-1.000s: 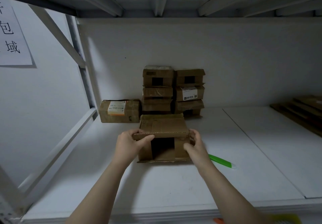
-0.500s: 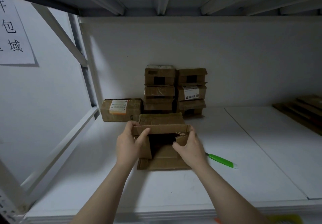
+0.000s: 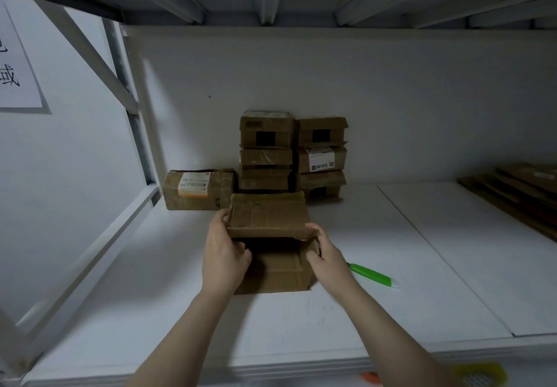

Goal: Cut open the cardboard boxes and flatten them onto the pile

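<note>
A box (image 3: 272, 269) stands on the white shelf (image 3: 301, 332), about mid-width and in front of the other cartons. Its open side faces the camera, and a flap with a ragged edge lies level across the top.

Both hands grasp the box. The left hand (image 3: 224, 254) wraps its left wall, fingers up at the top corner and thumb curled in at the opening. The right hand (image 3: 327, 258) holds the right wall, fingertips on the flap's corner and thumb pressed on the inner side panel.

A green cutter (image 3: 373, 275) lies on the shelf just right of the right hand, its near end hidden behind that hand.

Against the back wall are two stacks (image 3: 294, 157) of closed boxes, side by side and three high. A labelled box (image 3: 199, 189) lies to their left, touching the stacks.

A pile (image 3: 518, 190) of flat cardboard lies at the far right of the shelf, well apart from the hands.

A paper sign (image 3: 15, 70) hangs on the left wall.
</note>
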